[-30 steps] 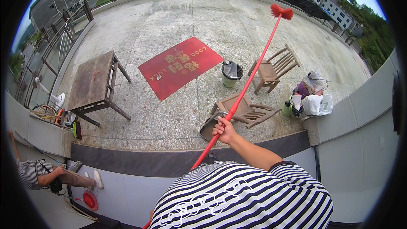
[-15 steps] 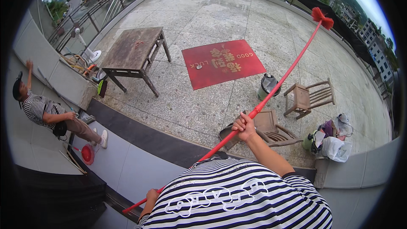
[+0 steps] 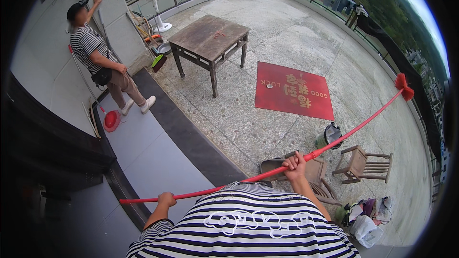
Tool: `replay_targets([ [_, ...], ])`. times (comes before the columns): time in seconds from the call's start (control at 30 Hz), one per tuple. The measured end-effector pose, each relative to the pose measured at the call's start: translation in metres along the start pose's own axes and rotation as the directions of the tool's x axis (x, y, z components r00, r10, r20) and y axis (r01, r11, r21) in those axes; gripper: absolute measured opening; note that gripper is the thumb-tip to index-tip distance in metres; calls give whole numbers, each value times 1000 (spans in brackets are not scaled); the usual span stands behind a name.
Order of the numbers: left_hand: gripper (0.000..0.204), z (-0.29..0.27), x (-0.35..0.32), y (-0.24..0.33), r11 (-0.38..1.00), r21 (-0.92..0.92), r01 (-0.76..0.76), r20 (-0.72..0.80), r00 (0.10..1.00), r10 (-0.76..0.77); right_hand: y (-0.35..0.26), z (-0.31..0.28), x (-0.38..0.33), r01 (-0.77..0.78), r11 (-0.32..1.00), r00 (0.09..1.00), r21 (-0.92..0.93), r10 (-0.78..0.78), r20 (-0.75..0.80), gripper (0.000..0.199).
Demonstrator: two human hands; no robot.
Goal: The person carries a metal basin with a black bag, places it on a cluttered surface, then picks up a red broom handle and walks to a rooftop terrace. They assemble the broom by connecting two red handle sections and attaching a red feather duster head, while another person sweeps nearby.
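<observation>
A long-handled brush [image 3: 267,174] with a red pole lies slantwise across my front, from lower left to upper right. My right hand [image 3: 293,166] is closed around the pole near its thicker joint. Farther down, near the pole's lower end, my left hand [image 3: 167,199] grips it with the fingers wrapped round. The red bristle head [image 3: 404,87] hangs out at the far right, beyond the trash bin. Part of the pole passes close in front of my striped shirt.
At left, a person [image 3: 98,48] stands by the wall with one arm raised, beside a red plunger-shaped tool [image 3: 112,121]. A wooden table [image 3: 210,38], red mat [image 3: 294,91], lined bin [image 3: 330,134], wooden chairs [image 3: 366,165] and bags [image 3: 366,231] stand on the terrace.
My view has swung left, so the terrace things sit farther right. The brush pole lies flatter, and its head is lower in the picture. Both hands keep hold, and my left hand shows more fully.
</observation>
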State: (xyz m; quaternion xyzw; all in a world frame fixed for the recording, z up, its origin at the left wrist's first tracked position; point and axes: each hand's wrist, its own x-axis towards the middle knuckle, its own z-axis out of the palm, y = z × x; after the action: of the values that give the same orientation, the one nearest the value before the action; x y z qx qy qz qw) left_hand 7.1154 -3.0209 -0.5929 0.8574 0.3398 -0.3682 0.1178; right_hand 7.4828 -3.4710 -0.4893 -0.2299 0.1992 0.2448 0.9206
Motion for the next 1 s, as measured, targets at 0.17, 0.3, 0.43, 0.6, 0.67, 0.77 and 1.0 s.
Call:
replay_targets([
  [0.17,29,3,2,-5,1000,-17,2,-34,999,-3,3,-4,-3,-8,1000,1000,-5,8,16,42],
  [0.3,28,9,5,-12,1000,-10,1,-29,1000,-1,8,-8,-8,-18,1000,1000,15,18,-8,42],
  [0.43,27,11,2,-16,999,-19,-27,-97,995,25,10,-16,-13,-7,1000,1000,13,7,-9,42],
  [0.6,25,8,3,-18,999,-24,-36,-109,994,33,13,-20,-15,-8,1000,1000,14,8,-9,42],
  [0.67,25,7,5,-19,999,-23,-28,-115,993,25,14,-20,-16,-11,1000,1000,21,11,-19,42],
  [0.77,25,4,4,-18,999,-30,-21,-128,992,17,15,-20,-16,1,1000,999,9,0,-46,41],
  [1.0,26,6,-1,-24,999,-33,-3,-150,989,-2,18,-22,-18,-13,1000,997,20,15,-74,40],
])
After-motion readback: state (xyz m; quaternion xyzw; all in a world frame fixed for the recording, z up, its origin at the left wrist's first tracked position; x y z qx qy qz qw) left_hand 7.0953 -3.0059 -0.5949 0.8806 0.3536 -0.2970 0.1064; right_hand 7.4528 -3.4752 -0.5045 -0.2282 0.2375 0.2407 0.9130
